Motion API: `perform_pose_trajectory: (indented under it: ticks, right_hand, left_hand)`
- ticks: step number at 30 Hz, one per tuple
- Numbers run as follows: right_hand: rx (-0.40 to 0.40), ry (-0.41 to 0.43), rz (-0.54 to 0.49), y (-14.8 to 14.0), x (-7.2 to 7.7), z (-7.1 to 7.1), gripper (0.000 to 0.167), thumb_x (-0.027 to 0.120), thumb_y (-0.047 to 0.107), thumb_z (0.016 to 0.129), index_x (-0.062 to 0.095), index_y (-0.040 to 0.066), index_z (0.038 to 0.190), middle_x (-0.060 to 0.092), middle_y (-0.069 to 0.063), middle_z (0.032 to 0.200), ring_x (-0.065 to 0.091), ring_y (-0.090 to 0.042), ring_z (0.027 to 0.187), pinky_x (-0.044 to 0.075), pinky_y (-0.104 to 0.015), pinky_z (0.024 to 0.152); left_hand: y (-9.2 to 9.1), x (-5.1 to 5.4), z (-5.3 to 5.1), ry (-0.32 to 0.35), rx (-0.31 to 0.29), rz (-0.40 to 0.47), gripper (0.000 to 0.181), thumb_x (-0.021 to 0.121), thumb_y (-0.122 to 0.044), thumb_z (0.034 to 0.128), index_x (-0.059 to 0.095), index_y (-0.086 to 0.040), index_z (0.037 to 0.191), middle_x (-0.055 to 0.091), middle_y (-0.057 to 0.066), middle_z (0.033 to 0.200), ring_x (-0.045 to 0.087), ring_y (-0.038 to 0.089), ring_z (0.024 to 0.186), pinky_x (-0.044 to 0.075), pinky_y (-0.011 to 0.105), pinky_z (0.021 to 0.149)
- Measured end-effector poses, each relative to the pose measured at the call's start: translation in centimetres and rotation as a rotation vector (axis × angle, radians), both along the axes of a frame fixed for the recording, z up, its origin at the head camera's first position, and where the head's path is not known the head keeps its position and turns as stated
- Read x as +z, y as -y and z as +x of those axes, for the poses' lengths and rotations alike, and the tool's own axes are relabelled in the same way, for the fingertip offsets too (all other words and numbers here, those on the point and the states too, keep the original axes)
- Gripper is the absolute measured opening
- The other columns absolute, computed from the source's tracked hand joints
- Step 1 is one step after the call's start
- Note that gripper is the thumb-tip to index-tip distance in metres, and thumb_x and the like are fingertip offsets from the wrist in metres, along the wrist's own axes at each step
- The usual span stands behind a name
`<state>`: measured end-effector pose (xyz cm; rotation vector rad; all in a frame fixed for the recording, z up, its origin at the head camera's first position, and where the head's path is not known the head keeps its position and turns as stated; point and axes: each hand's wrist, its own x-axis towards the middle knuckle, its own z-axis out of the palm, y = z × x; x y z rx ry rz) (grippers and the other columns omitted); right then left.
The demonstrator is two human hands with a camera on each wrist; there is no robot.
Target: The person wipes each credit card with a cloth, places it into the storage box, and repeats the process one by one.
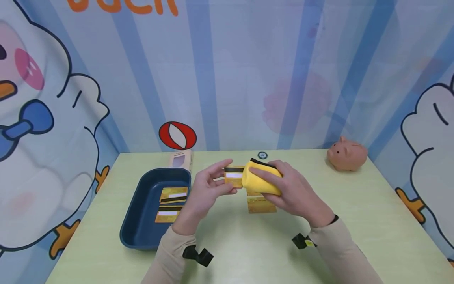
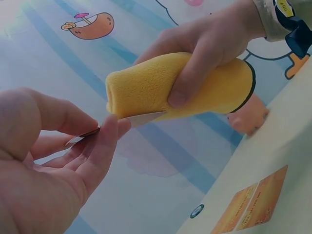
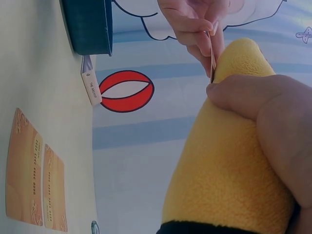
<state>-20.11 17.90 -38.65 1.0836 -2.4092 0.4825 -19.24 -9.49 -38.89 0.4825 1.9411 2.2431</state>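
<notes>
In the head view my left hand [image 1: 209,185] pinches a gold bank card [image 1: 233,176] with a black stripe and a white strip, held above the table. My right hand [image 1: 292,189] grips a folded yellow cloth [image 1: 260,179] with black edging. The cloth meets the card's right end and covers part of it. Seen from the left wrist, the card [image 2: 144,118] lies along the underside of the cloth [image 2: 141,85], near the right thumb. Beneath the hands, gold cards [image 1: 261,204] lie on the table; the right wrist view shows two of them [image 3: 24,170] side by side.
On the left stands a dark blue tray [image 1: 136,221] holding several gold cards [image 1: 168,214]. A small pale box [image 1: 181,159] sits behind it. A round chip [image 1: 262,155] lies at the table's back edge, and a pink piggy bank [image 1: 347,154] is at back right.
</notes>
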Motion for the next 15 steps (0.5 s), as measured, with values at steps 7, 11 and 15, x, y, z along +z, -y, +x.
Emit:
perform_pose_trajectory:
  ticks: [7, 11, 15]
  right_hand:
    - [-0.014, 0.003, 0.004, -0.41, 0.13, -0.15, 0.074, 0.083, 0.019, 0.088, 0.054, 0.032, 0.154, 0.059, -0.018, 0.127, 0.06, -0.03, 0.101, 0.059, -0.047, 0.079]
    - [-0.02, -0.005, 0.003, -0.65, 0.25, -0.15, 0.073, 0.084, 0.02, 0.087, 0.055, 0.032, 0.153, 0.059, -0.019, 0.128, 0.06, -0.031, 0.103, 0.059, -0.047, 0.079]
    - [-0.024, -0.002, -0.001, -0.8, 0.31, -0.13, 0.071, 0.084, 0.019, 0.087, 0.057, 0.032, 0.152, 0.059, -0.019, 0.129, 0.06, -0.031, 0.104, 0.059, -0.047, 0.08]
  left_hand:
    - [0.37, 0.01, -0.12, 0.004, 0.014, -0.003, 0.062, 0.064, 0.008, 0.098, 0.051, -0.012, 0.155, 0.055, 0.028, 0.141, 0.076, 0.034, 0.107, 0.063, 0.035, 0.086]
    - [0.37, 0.04, -0.15, 0.001, 0.014, -0.005, 0.061, 0.064, 0.007, 0.0986, 0.051, -0.011, 0.155, 0.053, 0.032, 0.143, 0.075, 0.034, 0.109, 0.063, 0.035, 0.086]
    - [0.44, 0.07, -0.08, -0.001, 0.013, -0.017, 0.062, 0.064, 0.007, 0.0989, 0.05, -0.011, 0.156, 0.055, 0.028, 0.14, 0.075, 0.034, 0.11, 0.063, 0.035, 0.087]
